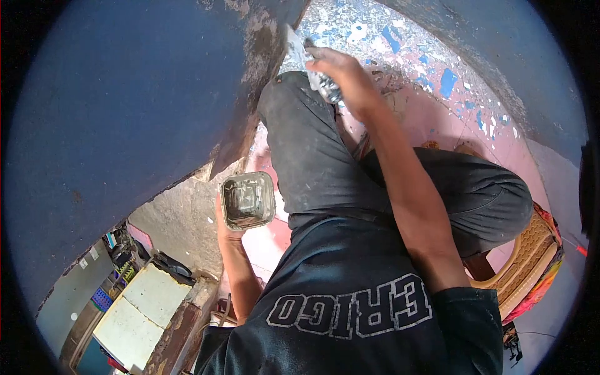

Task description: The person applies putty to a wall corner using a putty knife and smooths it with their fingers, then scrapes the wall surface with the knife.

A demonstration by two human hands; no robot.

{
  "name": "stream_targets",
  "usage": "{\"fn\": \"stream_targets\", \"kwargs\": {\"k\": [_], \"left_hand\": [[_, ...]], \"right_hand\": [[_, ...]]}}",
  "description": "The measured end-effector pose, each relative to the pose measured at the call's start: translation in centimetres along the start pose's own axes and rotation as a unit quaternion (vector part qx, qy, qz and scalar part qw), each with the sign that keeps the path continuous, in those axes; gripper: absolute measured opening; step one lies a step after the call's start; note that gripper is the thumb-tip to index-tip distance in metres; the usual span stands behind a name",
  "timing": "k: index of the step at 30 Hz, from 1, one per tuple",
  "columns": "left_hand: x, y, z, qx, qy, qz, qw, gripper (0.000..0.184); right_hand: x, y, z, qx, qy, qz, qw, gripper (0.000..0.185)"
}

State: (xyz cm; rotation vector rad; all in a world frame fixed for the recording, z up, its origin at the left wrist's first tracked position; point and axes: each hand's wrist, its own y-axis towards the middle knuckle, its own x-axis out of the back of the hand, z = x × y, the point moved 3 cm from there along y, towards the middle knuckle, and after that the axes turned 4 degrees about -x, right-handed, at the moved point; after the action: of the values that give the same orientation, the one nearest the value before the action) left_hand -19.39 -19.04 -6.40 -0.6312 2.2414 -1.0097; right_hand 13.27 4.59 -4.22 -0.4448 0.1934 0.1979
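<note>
My right hand (345,74) is closed around the dark handle of a putty knife (296,50). Its whitish blade points up and to the left, close to the worn edge of the blue wall (137,100); I cannot tell whether it touches. Lower on the left, my left hand (229,232) grips a square plastic tub (267,215) from its outer side. The tub's open top faces me, and grey-white smears coat its inside. My bent knee in dark trousers (300,125) is between the two hands.
Blue and white paint flakes (447,82) litter the pink floor (437,115). Another blue-grey wall (537,69) curves along the upper right. Beside me at right is a woven-pattern chair (522,269). A pale tabletop (134,312) with clutter behind it stands at lower left.
</note>
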Motion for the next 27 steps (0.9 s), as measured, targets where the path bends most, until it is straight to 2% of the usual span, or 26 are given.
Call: {"fn": "stream_targets", "kwargs": {"k": [1, 2, 4, 6, 9, 11, 12, 22, 27], "left_hand": [[0.0, 0.1, 0.0, 0.0, 0.0, 0.001, 1.0, 0.05], [0.1, 0.1, 0.0, 0.001, 0.004, -0.003, 1.0, 0.05], [0.9, 0.2, 0.1, 0.002, 0.009, -0.009, 1.0, 0.05], [1.6, 0.4, 0.3, -0.02, 0.02, -0.007, 1.0, 0.05], [0.7, -0.2, 0.3, -0.001, -0.004, -0.013, 1.0, 0.052], [1.0, -0.2, 0.4, -0.008, 0.001, -0.012, 1.0, 0.052], [1.2, -0.2, 0.4, -0.015, 0.007, -0.011, 1.0, 0.053], [1.8, -0.3, 0.9, 0.007, -0.007, -0.021, 1.0, 0.054], [0.6, -0.3, 1.1, 0.026, -0.002, -0.01, 1.0, 0.057]], "right_hand": [[-0.8, 0.0, -0.6, 0.031, -0.07, -0.049, 0.996, 0.05], [-1.4, 0.0, -1.4, 0.03, -0.07, -0.05, 0.996, 0.05], [-3.3, -0.6, -1.9, 0.033, -0.171, -0.106, 0.979, 0.055], [-5.8, -0.6, -3.3, 0.051, -0.122, -0.094, 0.987, 0.057], [-8.7, -1.7, -1.9, 0.068, -0.165, -0.133, 0.975, 0.064], [-9.7, -1.8, -1.3, 0.06, -0.129, -0.127, 0.982, 0.066], [-10.1, -1.6, -1.3, 0.052, -0.092, -0.121, 0.987, 0.068], [-12.3, 0.5, -1.7, 0.099, -0.129, -0.128, 0.978, 0.076], [-12.9, -0.6, -0.8, 0.081, -0.124, -0.114, 0.982, 0.078]]}}
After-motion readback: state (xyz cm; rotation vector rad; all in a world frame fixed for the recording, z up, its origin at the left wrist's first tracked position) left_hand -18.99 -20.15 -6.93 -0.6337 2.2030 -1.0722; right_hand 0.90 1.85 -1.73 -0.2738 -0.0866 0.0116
